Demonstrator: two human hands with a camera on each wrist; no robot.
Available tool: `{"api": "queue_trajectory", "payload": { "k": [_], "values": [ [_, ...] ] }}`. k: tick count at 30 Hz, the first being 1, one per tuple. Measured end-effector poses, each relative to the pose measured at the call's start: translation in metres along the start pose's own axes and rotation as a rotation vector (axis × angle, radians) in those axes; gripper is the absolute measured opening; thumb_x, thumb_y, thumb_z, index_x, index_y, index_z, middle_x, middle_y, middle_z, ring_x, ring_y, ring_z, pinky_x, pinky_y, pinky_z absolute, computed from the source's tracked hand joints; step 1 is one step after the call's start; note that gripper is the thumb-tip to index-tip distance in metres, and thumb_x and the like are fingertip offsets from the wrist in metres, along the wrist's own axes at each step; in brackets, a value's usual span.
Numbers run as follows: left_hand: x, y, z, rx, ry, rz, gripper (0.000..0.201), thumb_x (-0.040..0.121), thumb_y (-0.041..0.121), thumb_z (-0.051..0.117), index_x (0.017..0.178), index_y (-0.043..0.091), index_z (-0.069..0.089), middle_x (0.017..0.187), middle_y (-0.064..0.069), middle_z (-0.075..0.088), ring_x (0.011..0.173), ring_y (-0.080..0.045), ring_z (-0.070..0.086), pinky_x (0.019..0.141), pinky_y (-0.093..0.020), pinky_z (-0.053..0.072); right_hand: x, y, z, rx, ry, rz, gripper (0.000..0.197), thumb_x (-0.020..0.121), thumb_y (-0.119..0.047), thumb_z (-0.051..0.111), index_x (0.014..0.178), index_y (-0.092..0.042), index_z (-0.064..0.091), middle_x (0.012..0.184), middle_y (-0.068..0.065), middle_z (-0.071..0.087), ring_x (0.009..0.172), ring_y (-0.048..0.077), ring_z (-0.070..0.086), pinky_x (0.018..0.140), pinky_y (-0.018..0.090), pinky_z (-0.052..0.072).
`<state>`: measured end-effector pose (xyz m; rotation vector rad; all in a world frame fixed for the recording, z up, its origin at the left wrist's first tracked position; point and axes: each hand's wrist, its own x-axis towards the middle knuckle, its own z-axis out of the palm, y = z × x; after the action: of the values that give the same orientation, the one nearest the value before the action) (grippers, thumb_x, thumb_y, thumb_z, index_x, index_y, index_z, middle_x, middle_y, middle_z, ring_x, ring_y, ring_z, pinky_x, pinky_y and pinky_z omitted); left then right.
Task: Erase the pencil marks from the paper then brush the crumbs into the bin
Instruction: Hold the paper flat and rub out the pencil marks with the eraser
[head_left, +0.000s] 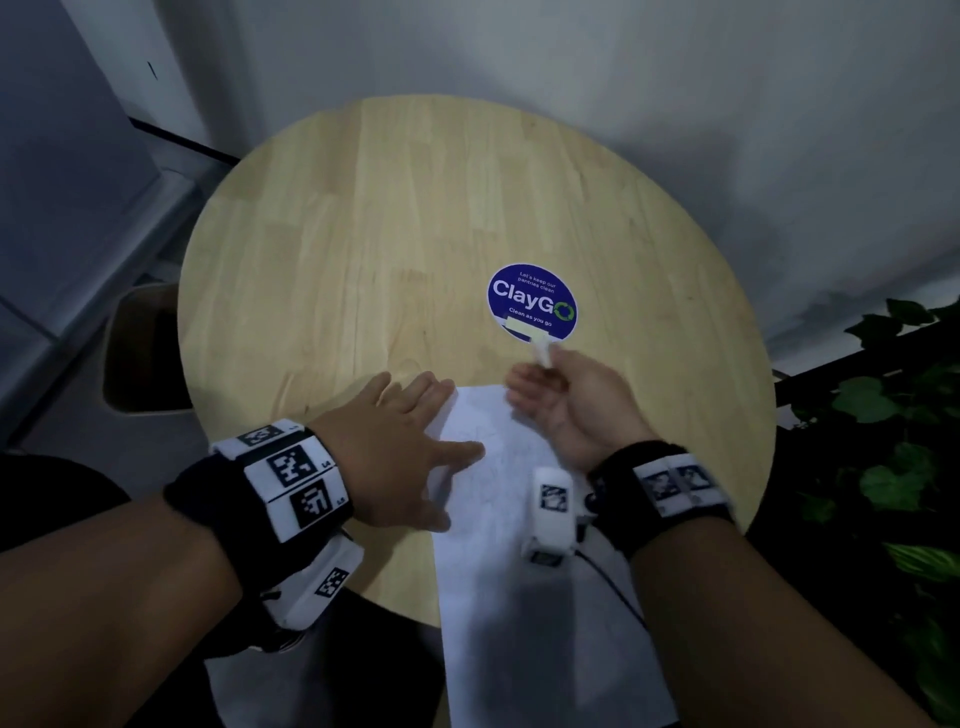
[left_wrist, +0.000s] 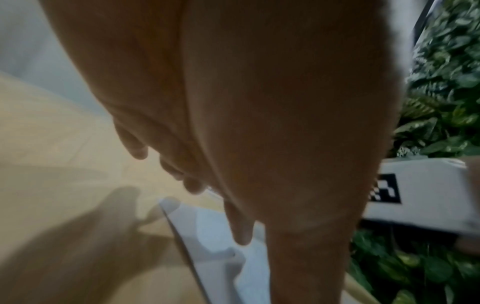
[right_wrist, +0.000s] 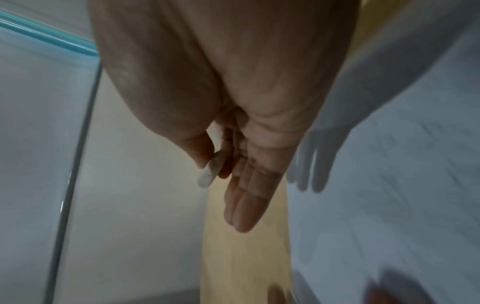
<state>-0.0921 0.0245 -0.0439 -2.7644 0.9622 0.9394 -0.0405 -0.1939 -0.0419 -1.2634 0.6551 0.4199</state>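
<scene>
A white sheet of paper (head_left: 498, 525) with faint pencil marks lies at the near edge of the round wooden table (head_left: 389, 223) and overhangs it. My left hand (head_left: 441, 421) presses flat on the sheet's left side, fingers spread and straight; its fingertips (left_wrist: 241, 228) rest by the paper (left_wrist: 207, 236) edge. At the sheet's far corner my right hand (head_left: 550, 366) pinches a small white eraser (head_left: 543, 353) between thumb and forefinger. The eraser (right_wrist: 207, 174) sticks out past the thumb while the other fingers (right_wrist: 246, 201) stay straight beside the paper (right_wrist: 389, 185).
A brown bin (head_left: 140, 348) stands on the floor left of the table, below its edge. A round blue ClayGo sticker (head_left: 532, 299) marks the tabletop just beyond my right hand. Green plants (head_left: 893, 415) fill the right side. A grey wall lies behind the table.
</scene>
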Motion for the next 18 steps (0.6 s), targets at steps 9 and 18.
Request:
{"api": "queue_trajectory", "payload": {
  "k": [9,18],
  "values": [
    [-0.009,-0.006,0.008,0.008,-0.076,-0.012,0.085,0.093,0.081,0.045,0.158,0.062,-0.007,0.171,-0.015,-0.027,0.16,-0.031,-0.021,0.126,-0.062,-0.004,0.045,-0.002,-0.007,0.184,0.387,-0.325,0.013,0.112,-0.013,0.05,0.112,-0.005,0.06,0.087,0.014,0.069,0.077,0.028,0.072,0.062,0.03,0.063],
    [-0.005,-0.01,0.014,-0.008,-0.06,-0.025,0.081,0.095,0.081,0.042,0.156,0.065,-0.008,0.171,-0.01,-0.029,0.158,-0.036,-0.025,0.126,-0.064,-0.006,0.028,0.02,-0.007,0.009,-0.018,-0.093,0.015,0.111,-0.014,0.052,0.106,-0.006,0.064,0.102,0.017,0.077,0.085,0.027,0.079,0.071,0.038,0.067]
  ]
}}
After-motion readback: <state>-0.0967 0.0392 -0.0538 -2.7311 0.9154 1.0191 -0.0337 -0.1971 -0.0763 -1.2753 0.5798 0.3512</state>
